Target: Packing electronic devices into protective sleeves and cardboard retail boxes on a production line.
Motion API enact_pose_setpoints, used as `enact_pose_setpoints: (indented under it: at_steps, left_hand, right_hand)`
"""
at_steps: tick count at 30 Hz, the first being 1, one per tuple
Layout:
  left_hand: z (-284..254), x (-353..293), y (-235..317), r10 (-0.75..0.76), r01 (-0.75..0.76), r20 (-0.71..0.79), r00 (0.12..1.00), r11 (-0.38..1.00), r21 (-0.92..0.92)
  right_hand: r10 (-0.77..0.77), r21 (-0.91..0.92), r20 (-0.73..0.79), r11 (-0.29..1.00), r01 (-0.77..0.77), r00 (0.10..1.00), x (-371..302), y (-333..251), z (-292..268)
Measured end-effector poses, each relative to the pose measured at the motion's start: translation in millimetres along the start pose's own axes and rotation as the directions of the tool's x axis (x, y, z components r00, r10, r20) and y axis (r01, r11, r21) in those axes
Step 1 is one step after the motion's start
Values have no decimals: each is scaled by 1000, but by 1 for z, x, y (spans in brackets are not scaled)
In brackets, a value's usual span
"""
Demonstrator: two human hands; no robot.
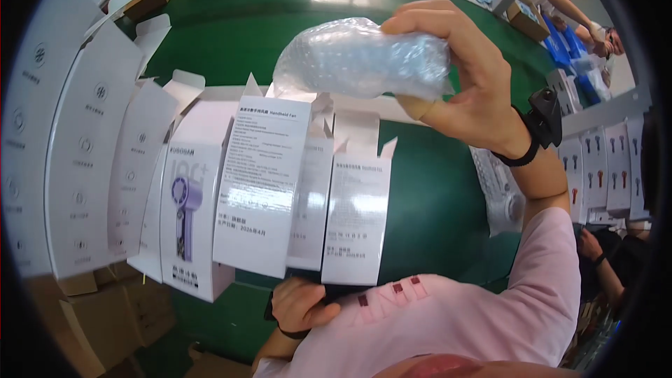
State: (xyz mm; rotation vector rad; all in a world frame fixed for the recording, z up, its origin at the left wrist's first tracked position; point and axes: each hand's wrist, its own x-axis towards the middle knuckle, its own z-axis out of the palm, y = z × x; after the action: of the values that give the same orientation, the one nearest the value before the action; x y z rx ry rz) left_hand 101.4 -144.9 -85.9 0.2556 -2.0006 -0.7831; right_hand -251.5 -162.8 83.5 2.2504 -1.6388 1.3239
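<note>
My right hand [470, 73] is raised over the green work surface, thumb and fingers closed round the end of a bubble-wrapped package [350, 63]. Something pale blue shows through the wrap, its shape blurred. The package lies level just above the open tops of white cartons, one being a tall carton with a text panel [262, 182]. Beside that stands a carton with a purple handheld fan printed on it [192, 203]. Low down, my left hand [302, 304] rests by the cartons' bottom edge, fingers curled in with nothing visible in them.
More white cartons with flaps up [91, 147] stand at the left. A second bubble-wrapped package [498, 192] lies right of the green surface [427, 203]. Brown cardboard boxes [115, 315] sit below left. Co-workers and printed fan cartons [605, 168] are at the right.
</note>
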Motion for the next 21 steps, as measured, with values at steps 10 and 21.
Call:
enact_pose_setpoints:
  at_steps: [10,21]
  left_hand:
    - [20,168,87,207,-161,-227,952,965,205]
    - [62,192,76,-232,118,-126,964,807,-579]
  right_hand:
    - [-163,-186,19,969,164,986,-41,-100,-9]
    - [0,201,-104,979,21,995,-74,-81,-20]
